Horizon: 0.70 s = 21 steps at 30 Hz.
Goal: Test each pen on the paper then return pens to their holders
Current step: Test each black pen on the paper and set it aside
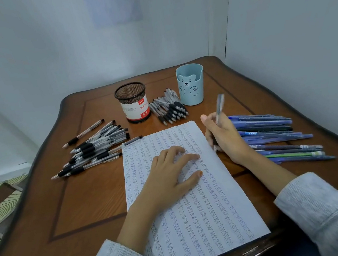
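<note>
A lined paper (195, 214) covered with rows of the word "test" lies on the wooden table (83, 202). My left hand (169, 174) rests flat on the paper with fingers spread. My right hand (224, 138) grips a blue pen (219, 106) upright at the paper's right edge, tip down by the sheet. A black mesh holder (132, 102) and a light blue bear holder (191, 84) stand at the back. Black-grip pens lie in a pile (96, 149) on the left and another pile (170, 109) between the holders. Blue pens (275, 134) lie on the right.
The table sits in a corner, with white walls close behind and to the right. Its curved edge (30, 166) drops off on the left to a patterned floor (0, 203). Bare wood shows at the front left.
</note>
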Each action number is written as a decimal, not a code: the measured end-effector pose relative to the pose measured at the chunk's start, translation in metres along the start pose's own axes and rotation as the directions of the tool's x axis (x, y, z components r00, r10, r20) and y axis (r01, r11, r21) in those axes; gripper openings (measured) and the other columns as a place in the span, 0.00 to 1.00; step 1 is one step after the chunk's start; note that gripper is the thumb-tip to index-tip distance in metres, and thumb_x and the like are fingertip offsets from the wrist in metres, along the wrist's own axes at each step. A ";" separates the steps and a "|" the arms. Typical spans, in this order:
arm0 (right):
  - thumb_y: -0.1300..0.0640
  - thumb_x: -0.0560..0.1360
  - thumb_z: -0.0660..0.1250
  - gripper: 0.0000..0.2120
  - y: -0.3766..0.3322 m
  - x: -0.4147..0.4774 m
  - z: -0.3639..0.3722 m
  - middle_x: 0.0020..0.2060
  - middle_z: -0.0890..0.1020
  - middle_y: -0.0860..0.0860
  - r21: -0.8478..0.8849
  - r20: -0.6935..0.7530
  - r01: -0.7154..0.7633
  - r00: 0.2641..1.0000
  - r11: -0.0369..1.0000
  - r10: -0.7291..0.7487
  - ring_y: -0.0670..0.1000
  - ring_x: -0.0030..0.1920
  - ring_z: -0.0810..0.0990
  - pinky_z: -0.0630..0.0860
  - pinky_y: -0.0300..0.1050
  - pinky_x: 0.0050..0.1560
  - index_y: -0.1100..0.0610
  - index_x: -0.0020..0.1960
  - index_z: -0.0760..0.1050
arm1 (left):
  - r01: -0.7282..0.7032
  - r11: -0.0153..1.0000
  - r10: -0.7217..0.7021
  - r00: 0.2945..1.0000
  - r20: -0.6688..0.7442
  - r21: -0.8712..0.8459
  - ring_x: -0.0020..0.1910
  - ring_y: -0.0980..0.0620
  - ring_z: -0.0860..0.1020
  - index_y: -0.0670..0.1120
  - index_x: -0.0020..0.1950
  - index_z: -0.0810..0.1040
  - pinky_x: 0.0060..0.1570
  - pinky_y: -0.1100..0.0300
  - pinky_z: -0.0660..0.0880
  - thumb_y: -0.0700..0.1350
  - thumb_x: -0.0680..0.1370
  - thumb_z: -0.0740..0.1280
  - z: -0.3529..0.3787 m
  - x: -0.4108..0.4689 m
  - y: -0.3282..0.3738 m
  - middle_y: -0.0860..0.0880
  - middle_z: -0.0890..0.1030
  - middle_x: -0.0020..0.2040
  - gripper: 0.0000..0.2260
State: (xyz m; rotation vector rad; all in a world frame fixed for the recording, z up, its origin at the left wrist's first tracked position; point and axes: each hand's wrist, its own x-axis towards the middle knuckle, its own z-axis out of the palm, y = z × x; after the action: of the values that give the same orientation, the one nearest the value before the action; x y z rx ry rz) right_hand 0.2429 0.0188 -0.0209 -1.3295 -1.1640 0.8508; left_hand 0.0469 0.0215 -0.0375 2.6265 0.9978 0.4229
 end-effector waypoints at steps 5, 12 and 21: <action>0.49 0.82 0.56 0.11 0.002 -0.003 0.001 0.25 0.73 0.51 -0.108 0.002 0.085 0.996 0.991 -0.085 0.44 0.23 0.69 0.68 0.35 0.27 0.57 0.55 0.69 | 0.004 0.999 -0.006 0.999 -0.048 -0.050 0.62 0.61 0.63 0.58 0.67 0.71 0.61 0.63 0.58 0.60 0.79 0.61 -0.003 -0.001 0.002 0.59 0.67 0.62 0.17; 0.49 0.82 0.52 0.14 -0.001 -0.005 0.001 0.21 0.71 0.46 -0.100 -0.013 0.078 0.997 0.992 -0.080 0.43 0.21 0.68 0.66 0.33 0.24 0.57 0.53 0.72 | 0.074 0.997 -0.075 0.988 -0.137 -0.011 0.59 0.62 0.65 0.55 0.65 0.72 0.56 0.66 0.57 0.60 0.77 0.55 -0.017 -0.006 -0.007 0.59 0.70 0.59 0.20; 0.54 0.83 0.55 0.08 0.000 -0.004 0.003 0.26 0.71 0.54 -0.200 0.027 0.086 0.996 0.976 -0.082 0.45 0.22 0.67 0.65 0.39 0.25 0.55 0.53 0.71 | 0.168 0.985 -0.164 0.979 -0.122 0.025 0.60 0.61 0.66 0.58 0.65 0.71 0.57 0.62 0.59 0.66 0.73 0.50 -0.033 -0.022 -0.042 0.61 0.69 0.60 0.25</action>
State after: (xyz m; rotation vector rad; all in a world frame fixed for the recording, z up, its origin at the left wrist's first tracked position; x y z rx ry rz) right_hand 0.2386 0.0157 -0.0223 -1.4273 -1.3393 0.6988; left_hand -0.0059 0.0424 -0.0268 2.5479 1.2627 0.5324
